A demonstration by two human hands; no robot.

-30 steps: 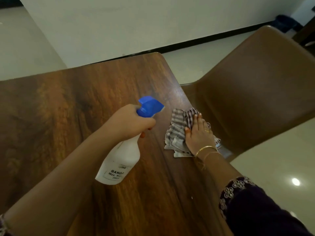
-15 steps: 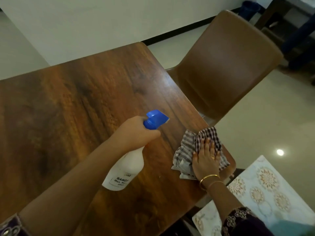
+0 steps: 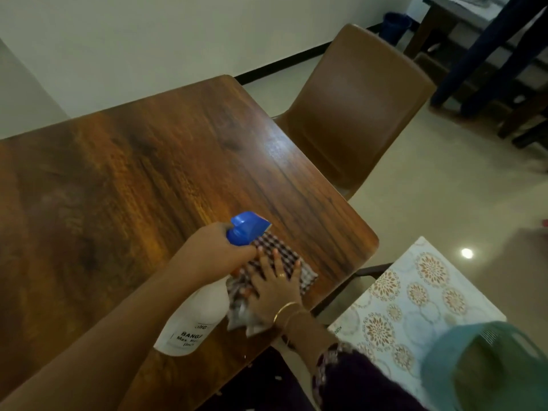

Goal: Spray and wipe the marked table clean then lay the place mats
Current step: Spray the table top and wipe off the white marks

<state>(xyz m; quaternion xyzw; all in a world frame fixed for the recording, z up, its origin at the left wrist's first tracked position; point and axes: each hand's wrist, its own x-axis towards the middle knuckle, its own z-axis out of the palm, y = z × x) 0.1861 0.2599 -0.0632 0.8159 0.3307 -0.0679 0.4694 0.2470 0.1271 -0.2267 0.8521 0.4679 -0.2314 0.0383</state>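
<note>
At lower centre your left hand curls round the neck of the spray bottle while your right hand, fingers spread flat, presses the checked cloth onto the table.

The checked cloth is slid by the right hand away from the right edge of the counter and is brought against the spray bottle gripped in the left hand.
</note>
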